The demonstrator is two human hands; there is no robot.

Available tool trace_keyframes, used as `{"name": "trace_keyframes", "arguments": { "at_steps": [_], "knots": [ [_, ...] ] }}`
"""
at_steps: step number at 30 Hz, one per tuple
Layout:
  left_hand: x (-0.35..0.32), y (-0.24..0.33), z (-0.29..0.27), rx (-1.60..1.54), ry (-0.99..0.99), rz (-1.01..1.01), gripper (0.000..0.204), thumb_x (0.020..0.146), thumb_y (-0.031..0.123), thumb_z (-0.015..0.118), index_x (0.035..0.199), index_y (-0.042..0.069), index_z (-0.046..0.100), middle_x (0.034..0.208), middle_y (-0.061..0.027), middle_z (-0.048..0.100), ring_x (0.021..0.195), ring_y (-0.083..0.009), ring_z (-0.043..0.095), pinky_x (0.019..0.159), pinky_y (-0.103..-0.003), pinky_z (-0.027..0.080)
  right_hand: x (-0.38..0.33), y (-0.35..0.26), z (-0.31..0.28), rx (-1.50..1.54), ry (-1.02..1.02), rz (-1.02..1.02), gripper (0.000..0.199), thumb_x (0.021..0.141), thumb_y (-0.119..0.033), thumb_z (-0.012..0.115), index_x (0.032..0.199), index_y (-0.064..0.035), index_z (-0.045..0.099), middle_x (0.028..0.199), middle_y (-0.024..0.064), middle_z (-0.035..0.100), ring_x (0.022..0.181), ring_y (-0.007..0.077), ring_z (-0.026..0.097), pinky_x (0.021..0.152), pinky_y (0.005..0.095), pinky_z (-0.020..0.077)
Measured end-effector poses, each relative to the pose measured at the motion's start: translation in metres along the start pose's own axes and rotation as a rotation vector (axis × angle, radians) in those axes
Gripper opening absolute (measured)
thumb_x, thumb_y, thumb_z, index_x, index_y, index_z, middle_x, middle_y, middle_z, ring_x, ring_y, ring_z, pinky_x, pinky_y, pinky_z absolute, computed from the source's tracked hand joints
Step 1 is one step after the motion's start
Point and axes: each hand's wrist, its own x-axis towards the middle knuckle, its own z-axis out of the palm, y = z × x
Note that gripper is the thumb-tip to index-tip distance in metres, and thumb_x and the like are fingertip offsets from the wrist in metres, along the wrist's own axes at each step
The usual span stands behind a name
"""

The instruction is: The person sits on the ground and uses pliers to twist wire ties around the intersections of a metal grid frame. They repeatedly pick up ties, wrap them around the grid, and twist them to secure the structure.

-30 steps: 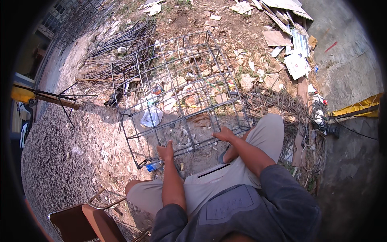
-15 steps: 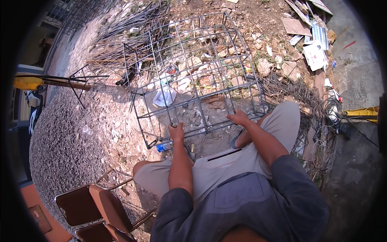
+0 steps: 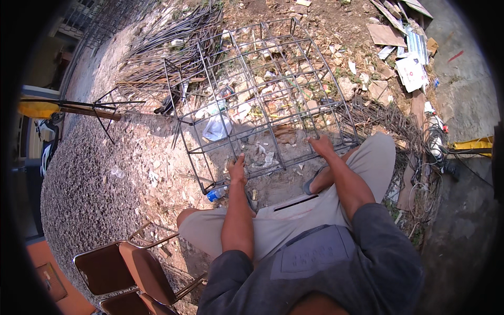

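A long cage of tied steel rebar lies across the rubble in front of me, its near side close to my feet. My left hand is closed round a bar on the near side, left of the middle. Farther right, my right hand grips the same side of the cage; its fingertips are partly hidden. Below the cage's near left corner lies a crumpled plastic bottle with a blue label. Through the bars a white plastic bag shows on the ground.
Loose rebar is heaped at the far left, above a gravel pile. Brown chairs stand at my lower left. Bent rods and wires lie to the right, beside a concrete strip. Boards and scraps lie at the far right.
The rebar cage has shifted a little to the right, with both my hands still on it. The view has also moved slightly.
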Motion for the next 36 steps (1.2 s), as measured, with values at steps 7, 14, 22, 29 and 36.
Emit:
{"name": "trace_keyframes", "arguments": {
  "at_steps": [7,14,22,29,36],
  "knots": [
    [-0.008,-0.012,0.039,0.108,0.000,0.020,0.062,0.083,0.028,0.079,0.129,-0.003,0.051,0.114,-0.0133,0.060,0.101,-0.0216,0.057,0.090,-0.034,0.044,0.006,0.019,-0.003,-0.016,0.214,-0.107,0.090,0.078,-0.060,0.070,0.125,0.0147,0.055,0.122,0.0360,0.060,0.116,0.0451,0.060,0.097,0.0468,0.0470],
    [-0.015,-0.014,0.033,0.182,-0.042,0.049,0.070,0.081,0.032,0.080,0.133,-0.002,0.048,0.112,-0.0138,0.059,0.101,-0.0218,0.057,0.090,-0.035,0.045,-0.001,0.003,-0.007,-0.035,0.141,-0.021,0.095,0.077,-0.062,0.069,0.128,0.0165,0.052,0.126,0.0363,0.058,0.120,0.0456,0.058,0.100,0.0468,0.0459],
    [-0.043,-0.016,0.044,0.925,0.307,0.357,0.091,0.079,0.041,0.074,0.147,-0.003,0.033,0.143,-0.0282,0.043,0.135,-0.0429,0.037,0.115,-0.046,0.029,-0.026,-0.003,-0.014,-0.039,0.344,-0.204,0.086,0.082,-0.049,0.071,0.139,0.0091,0.045,0.130,0.0310,0.057,0.121,0.0413,0.057,0.101,0.0448,0.0458],
    [-0.081,0.006,0.107,0.813,-0.295,0.502,0.078,0.079,0.043,0.075,0.137,-0.004,0.050,0.132,-0.0253,0.057,0.122,-0.0369,0.056,0.105,-0.042,0.043,-0.081,0.030,-0.105,0.398,0.375,-0.522,0.066,0.086,-0.042,0.072,0.128,0.0076,0.058,0.110,0.0209,0.069,0.099,0.0270,0.067,0.084,0.0366,0.0524],
    [-0.121,-0.002,0.112,1.141,-0.608,0.457,0.071,0.083,0.045,0.073,0.133,-0.001,0.055,0.123,-0.0219,0.065,0.114,-0.0351,0.063,0.099,-0.040,0.049,-0.223,0.034,-0.262,0.512,0.358,-0.666,0.048,0.095,-0.033,0.067,0.126,0.0023,0.060,0.104,0.0092,0.070,0.090,0.0137,0.065,0.078,0.0286,0.0521]
  ]
}}
